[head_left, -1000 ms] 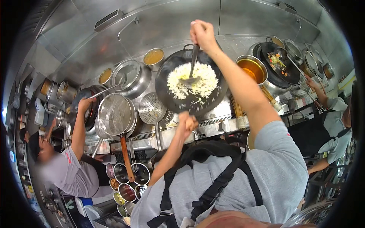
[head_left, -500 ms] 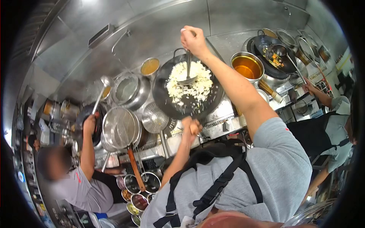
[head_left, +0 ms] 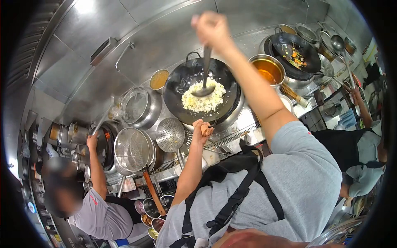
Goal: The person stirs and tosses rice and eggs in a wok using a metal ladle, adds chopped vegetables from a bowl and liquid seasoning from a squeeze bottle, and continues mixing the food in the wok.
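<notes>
— The kitchen was all steel wall behind a long cooking range [head_left: 244, 124]; where did the wok [head_left: 201, 96] sit?

— At the range's middle, rice [head_left: 203, 99] heaped inside. The left hand [head_left: 202, 129] was clenched round its near handle.

— Heavy?

— Probably, and hot; the handle looked the safest hold.

— And the ladle [head_left: 204, 78]?

— Stiff metal, bowl in the rice, the right hand [head_left: 211, 29] grasping its top end.

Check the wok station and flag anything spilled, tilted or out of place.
Nothing stands out. The rice stays inside the wok, which the left hand tips toward the person by its handle. The right hand holds the ladle in the rice.
</notes>
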